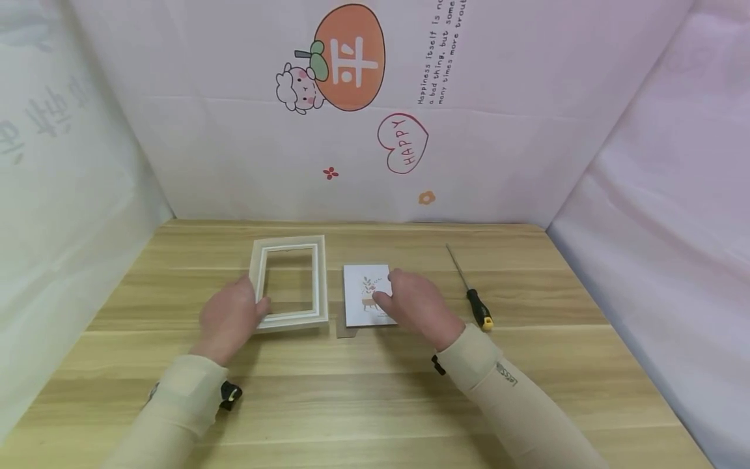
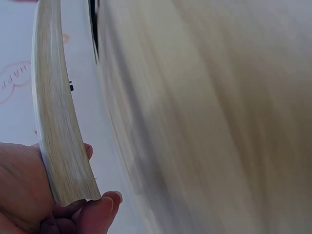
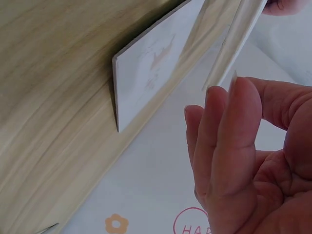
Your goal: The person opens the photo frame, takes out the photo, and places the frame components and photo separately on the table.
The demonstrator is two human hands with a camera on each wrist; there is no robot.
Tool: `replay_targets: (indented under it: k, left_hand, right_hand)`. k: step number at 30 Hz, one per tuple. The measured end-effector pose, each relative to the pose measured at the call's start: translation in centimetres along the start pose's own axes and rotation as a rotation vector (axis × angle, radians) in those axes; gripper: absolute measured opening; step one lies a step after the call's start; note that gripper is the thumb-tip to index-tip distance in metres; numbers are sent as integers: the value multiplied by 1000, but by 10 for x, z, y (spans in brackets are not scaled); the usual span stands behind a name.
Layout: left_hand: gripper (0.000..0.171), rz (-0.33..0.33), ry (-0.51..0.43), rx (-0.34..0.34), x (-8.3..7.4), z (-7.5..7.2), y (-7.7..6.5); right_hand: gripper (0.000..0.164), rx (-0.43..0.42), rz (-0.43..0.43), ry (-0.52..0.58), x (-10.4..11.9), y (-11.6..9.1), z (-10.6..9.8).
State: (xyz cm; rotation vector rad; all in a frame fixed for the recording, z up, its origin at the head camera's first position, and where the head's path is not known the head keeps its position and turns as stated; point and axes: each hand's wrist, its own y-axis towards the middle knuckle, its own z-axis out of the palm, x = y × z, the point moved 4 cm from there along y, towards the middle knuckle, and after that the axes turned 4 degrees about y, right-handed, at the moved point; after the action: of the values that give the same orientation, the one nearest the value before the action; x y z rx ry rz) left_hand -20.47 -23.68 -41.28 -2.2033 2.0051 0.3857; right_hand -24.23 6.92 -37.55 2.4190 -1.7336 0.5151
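Observation:
A pale wooden picture frame, its middle see-through, is gripped along its left side by my left hand. In the left wrist view, thumb and fingers pinch the end of one frame bar. To the right of it lies a white picture card with a plant drawing, on top of a thin backing, whose grey-brown corner peeks out below. My right hand hovers at the card's right side. The right wrist view shows its fingers loosely bent, apart from the card, holding nothing.
A screwdriver with a black and yellow handle lies on the wooden table, right of the right hand. White printed cloth walls in the back and both sides of the table.

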Motion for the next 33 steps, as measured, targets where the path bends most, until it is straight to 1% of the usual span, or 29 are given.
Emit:
replay_targets:
  k: [3,7,12,19,22,26,33]
  left_hand:
    - [30,-2,11,3,12,-2,1]
    - [31,-1,26,9,28,-5,1]
    - [31,14,39,8,42,-8,0]
    - [34,26,78,13,52,-10,0]
    - [35,24,91,21,55,-10,0]
    - [34,17,86,35,59,-11,0]
    - [35,-11,92,82,67,-12,2]
  right_hand:
    - [57,4,10,1,-3,2,2]
    - [59,16,15,-9,-6,3,5]
    - [63,46,27,-15,-7,2,7]
    - [63,66,54,5,-7,1,9]
    - [55,62,64,17,-7,2,10]
    - [46,64,76,35,-8,3,11]
    - [54,65,68,26,-6,3,11]
